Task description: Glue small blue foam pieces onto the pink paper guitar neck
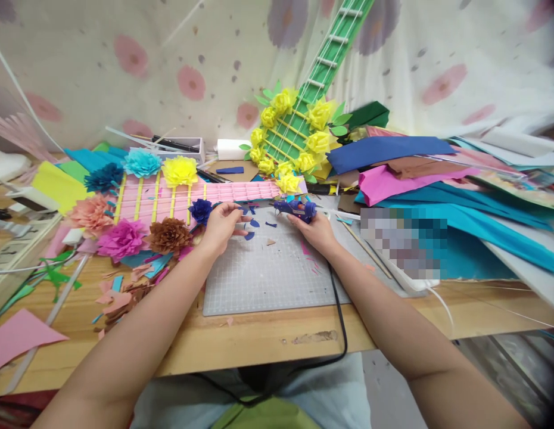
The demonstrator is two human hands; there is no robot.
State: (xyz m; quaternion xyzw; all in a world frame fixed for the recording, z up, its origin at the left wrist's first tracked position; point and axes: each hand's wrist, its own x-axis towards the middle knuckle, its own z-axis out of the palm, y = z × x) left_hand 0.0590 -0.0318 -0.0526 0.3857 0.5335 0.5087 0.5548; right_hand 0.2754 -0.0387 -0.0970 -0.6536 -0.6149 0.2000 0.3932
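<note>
My right hand (318, 231) is wrapped round a blue glue gun (299, 210), its nozzle pointing left over the grey cutting mat (277, 280). A black cord runs from under that hand down past the table edge. My left hand (223, 227) is closed with bent fingers, just right of a dark blue paper flower (200, 211). Small dark blue paper petals (249, 236) show at its fingertips; whatever it pinches is too small to make out. The flower sits by a pink paper guitar (138, 199) with yellow strips and several coloured paper flowers.
Behind, a green paper guitar (286, 134) with yellow flowers leans against the patterned curtain. Stacked coloured paper (406, 155) and a white power strip (420, 283) lie to the right. Paper scraps (120, 301) litter the left side; a pink sheet (22, 339) lies near the front.
</note>
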